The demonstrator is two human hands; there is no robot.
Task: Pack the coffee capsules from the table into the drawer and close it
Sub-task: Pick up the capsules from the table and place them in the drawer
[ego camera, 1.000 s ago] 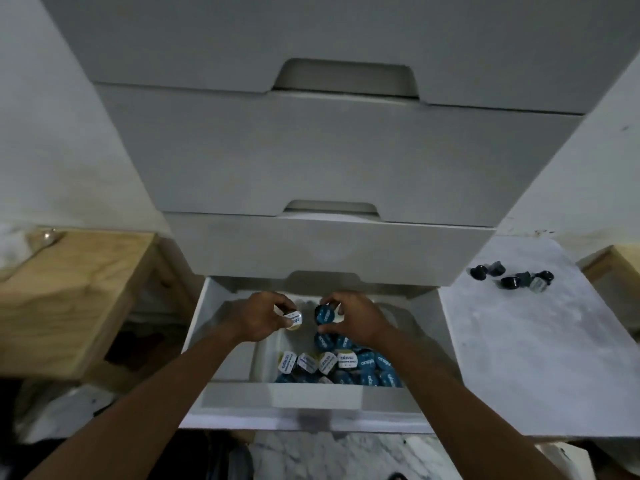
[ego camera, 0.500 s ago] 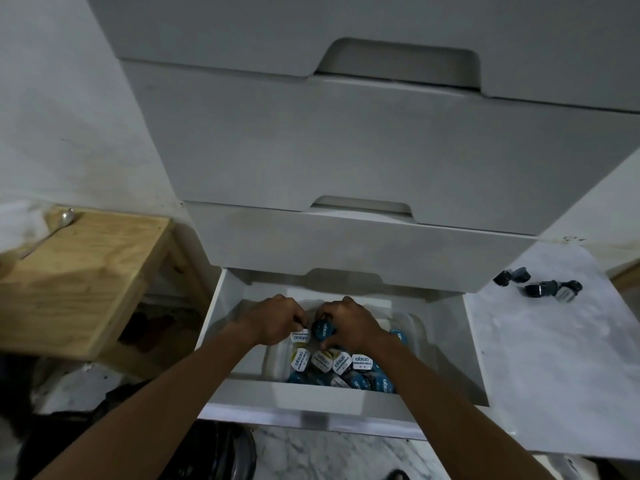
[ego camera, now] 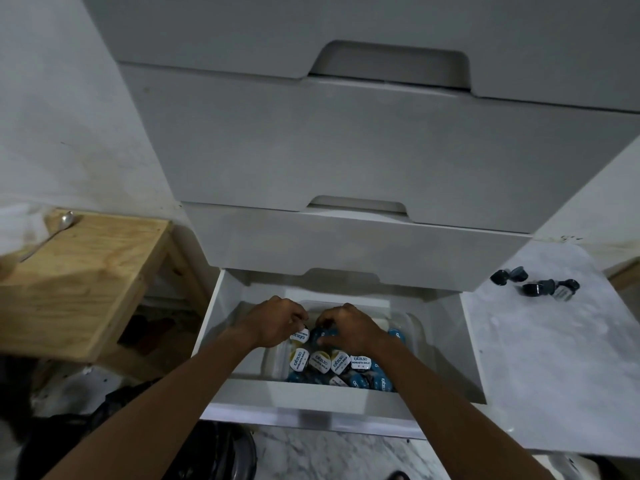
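**Coffee capsules: seating both held pieces in the open drawer**

Coffee capsules lay packed in a clear tray inside the open bottom drawer, label faces up; a small loose group of capsules remained on the table to the right, near its far edge. Both hands were inside the drawer at the far end of the packed rows. The left hand had its fingers pinched on a white-labelled capsule. The right hand had its fingers curled down over a dark blue capsule, apparently gripping it.

To do this step well, each capsule should be lowered label up into a free spot beside the existing rows and released only once it sits flat, so that nothing stands proud and fouls the drawer above on closing. The loose group on the table should be fetched next.

Limits of view: the fingertips were hidden under the knuckles, so the exact grip of the right hand could not be confirmed. The free space under both hands was concealed. The number of capsules on the table could not be counted in the dim light.
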